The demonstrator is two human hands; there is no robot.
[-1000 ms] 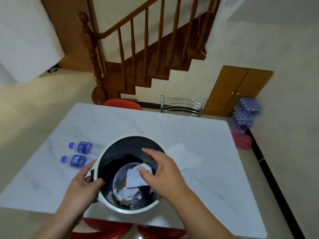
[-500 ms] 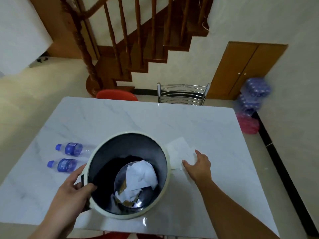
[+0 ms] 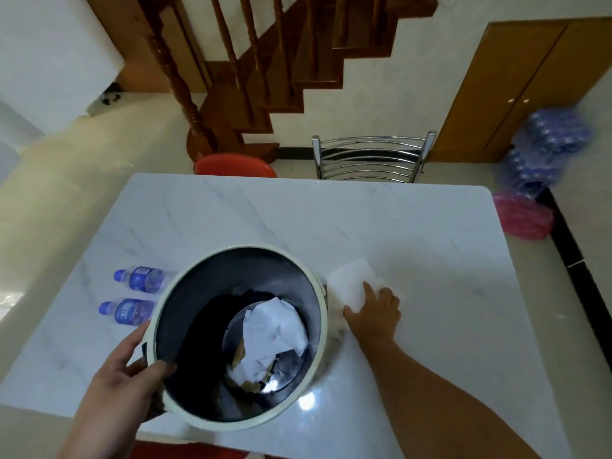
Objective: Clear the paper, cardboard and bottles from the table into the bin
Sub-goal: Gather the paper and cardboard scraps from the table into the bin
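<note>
A round bin [image 3: 318,293] with a pale rim and dark inside stands on the white marble table [image 3: 331,213]. Crumpled white paper [image 3: 275,326] and brown cardboard scraps [image 3: 246,382] lie at its bottom. My left hand [image 3: 122,382] grips the bin's near left rim. A white sheet of paper [image 3: 351,279] lies flat on the table just right of the bin, and my right hand [image 3: 374,309] rests on its near edge, fingers spread. Two clear bottles with blue caps and labels [image 3: 139,278] [image 3: 127,309] lie on their sides left of the bin.
A metal chair [image 3: 371,157] and a red stool [image 3: 235,165] stand at the table's far side. Wooden stairs [image 3: 265,71] rise behind. A pack of bottles [image 3: 546,150] and a pink bag [image 3: 523,217] sit on the floor at right.
My right hand left the bin, with crumpled paper lying inside, and moved right onto the flat sheet beside the bin. My left hand stays on the rim.
</note>
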